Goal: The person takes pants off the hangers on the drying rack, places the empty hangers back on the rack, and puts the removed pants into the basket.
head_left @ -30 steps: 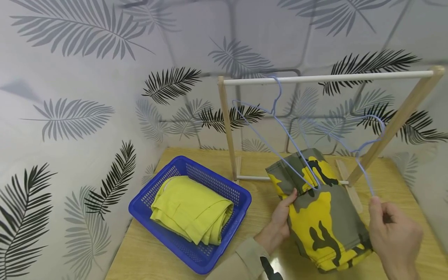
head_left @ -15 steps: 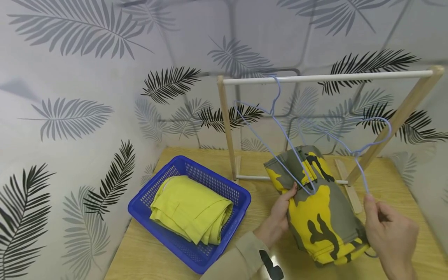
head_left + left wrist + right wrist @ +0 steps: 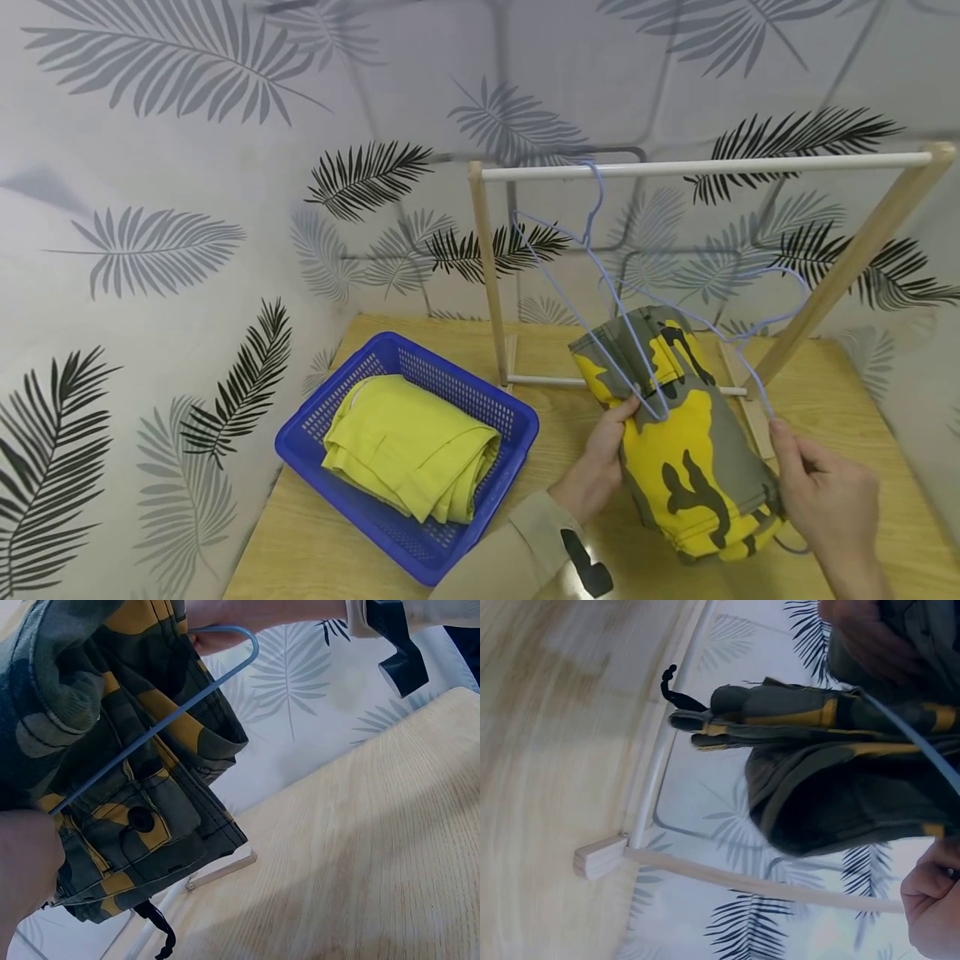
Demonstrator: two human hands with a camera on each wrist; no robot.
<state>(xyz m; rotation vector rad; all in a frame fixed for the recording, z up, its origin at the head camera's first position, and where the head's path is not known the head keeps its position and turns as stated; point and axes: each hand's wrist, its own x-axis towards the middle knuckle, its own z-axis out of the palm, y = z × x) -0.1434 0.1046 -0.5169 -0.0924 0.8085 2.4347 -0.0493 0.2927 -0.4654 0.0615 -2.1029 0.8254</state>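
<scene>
Camouflage trousers (image 3: 693,467) in yellow, grey and black hang folded over a blue wire hanger (image 3: 756,379) in the head view. My left hand (image 3: 600,454) grips their left side, thumb on top. With thumb and fingers my right hand (image 3: 828,492) pinches the hanger's right arm. This hanger's hook is off the rail, and its lower part is mostly hidden by the cloth. A pocket with a dark button (image 3: 140,819) shows in the left wrist view. A dark drawcord (image 3: 676,694) dangles from the trousers in the right wrist view.
A second blue hanger (image 3: 588,242) hangs from the white rail (image 3: 705,168) of a wooden-sided rack (image 3: 847,267); its lower corner overlaps the trousers in view. Left on the wooden table (image 3: 277,533) stands a blue basket (image 3: 311,462) with a folded yellow garment (image 3: 408,450).
The held hanger's hook has tilted left and down. My right hand has shifted a little left with it. The hung hanger has turned slightly. My left hand keeps its grip on the trousers.
</scene>
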